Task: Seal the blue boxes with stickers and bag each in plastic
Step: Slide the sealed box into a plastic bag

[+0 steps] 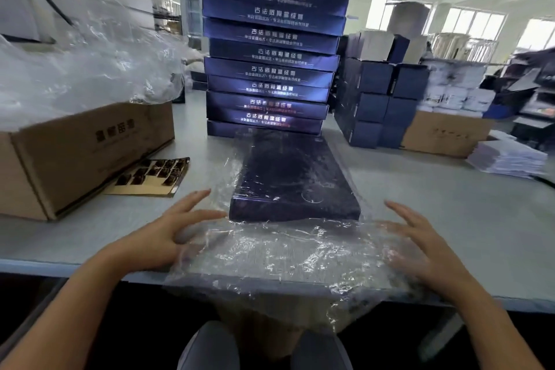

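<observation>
Grey desk (420, 189) fills our view in a bright workroom with windows along the far wall. Right in front of us a blue box (294, 186) lies flat inside a clear plastic bag (270, 258), whose loose near end spreads over the desk's near edge and hangs down toward our knees. Our left hand (177, 228) rests at the bag's left side with fingers spread and nearly straight, its fingertips touching the film just beside the box's near left corner, gripping nothing. Our right hand (420, 252) is at the bag's right side, fingers likewise splayed wide, seen partly through the crinkled film, closed on nothing. Just beyond the bagged box rises a tall stack of blue boxes (270, 69). To the left stands a cardboard carton (84, 153) heaped with clear plastic (75, 69), and a sticker sheet (150, 174) lies just beside it. Small dark boxes (378, 99) are piled far right.
</observation>
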